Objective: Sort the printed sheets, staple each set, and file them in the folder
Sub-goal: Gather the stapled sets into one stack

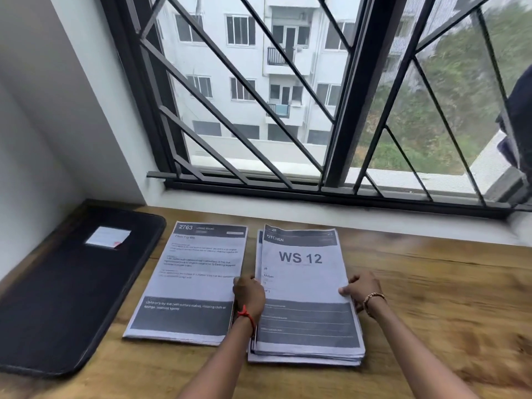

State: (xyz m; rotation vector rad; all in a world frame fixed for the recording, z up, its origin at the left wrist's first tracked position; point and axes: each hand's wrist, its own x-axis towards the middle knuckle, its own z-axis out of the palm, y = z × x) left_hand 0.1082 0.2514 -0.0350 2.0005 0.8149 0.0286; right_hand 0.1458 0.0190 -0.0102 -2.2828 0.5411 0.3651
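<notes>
WS 12 stack (305,283) of printed sheets, top sheet headed KITCHEN, lying flat on the wooden table (431,283), about midway along and near its front edge, with the lower sheets fanned slightly out of line. Clasped at both long sides:
- Left hand (249,295) curled round the left margin, sitting in the gap between the two piles.
- Right hand (362,289) gripping the right margin, with the thumb laid on the top sheet and the fingers tucked at the stack's side.

Red thread (246,313) on the left wrist and beaded bracelet (372,300) on the right.

Just beside, to the left and apart from the first pile: 2763 stack (195,272), headed LIVING ROOM, also flat on the table.

Further left, reaching the table's left edge and back-left corner: black folder (66,298), closed, set at a slant, with a white label (108,237) on its cover.

Along the back edge: white sill and a window with a dark diagonal grille (230,90). Beyond the glass — a pale apartment block and greenery, blurred.
</notes>
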